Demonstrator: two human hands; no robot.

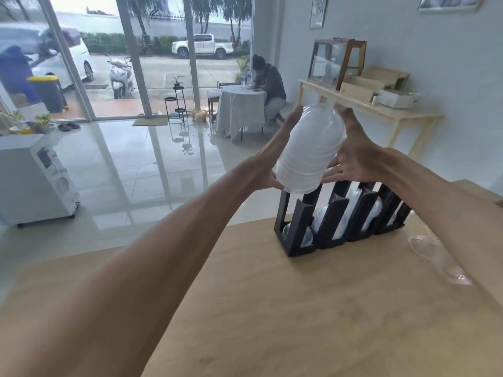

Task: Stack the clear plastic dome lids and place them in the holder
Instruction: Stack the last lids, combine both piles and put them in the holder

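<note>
A tall stack of clear dome lids (310, 148) hangs tilted in the air, its lower end just above the leftmost slot of the black holder (295, 227). My left hand (275, 156) presses along the stack's left side and my right hand (353, 156) clasps its right side with fingers spread. The holder stands on the wooden table (272, 308) at its far edge, and its other slots hold more clear lids (337, 213). A few loose dome lids (441, 259) lie on the table to the right of the holder, partly behind my right forearm.
Beyond the table's far edge is a glossy tiled floor. A person sits at a small round covered table (239, 110) by the glass front. A light wooden side table (381, 112) with boxes stands along the right wall, and a white cabinet (35, 180) stands at the left.
</note>
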